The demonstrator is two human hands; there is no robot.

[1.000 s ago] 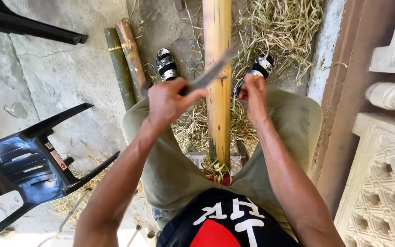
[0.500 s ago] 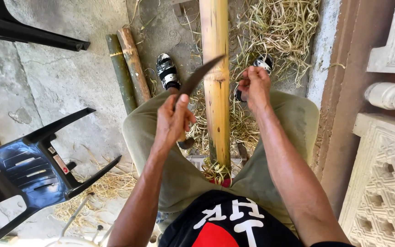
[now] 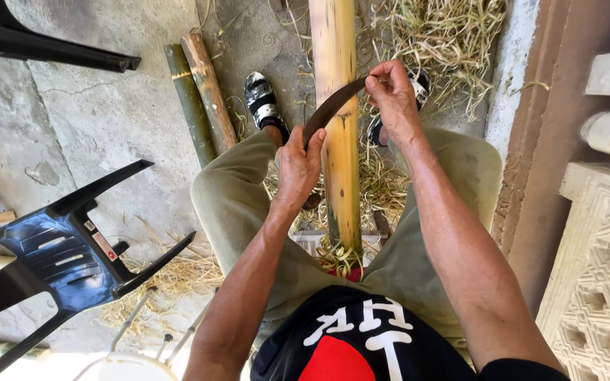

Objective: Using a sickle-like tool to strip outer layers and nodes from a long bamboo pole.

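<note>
Two closed hands, left hand (image 3: 298,159) at 7 o'clock, right hand (image 3: 392,95) at 1, grip the blade (image 3: 333,106) across the pole (image 3: 340,141) for shaving.

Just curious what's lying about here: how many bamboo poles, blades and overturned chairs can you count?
Bamboo poles: 3, the pale pole being scraped and two short ones on the floor, green and brown
Curved blades: 1
Overturned dark chairs: 1
Total: 5

Yellow-tan bamboo pole (image 3: 338,127); dark blade (image 3: 330,107); olive trousers (image 3: 241,204).
</note>
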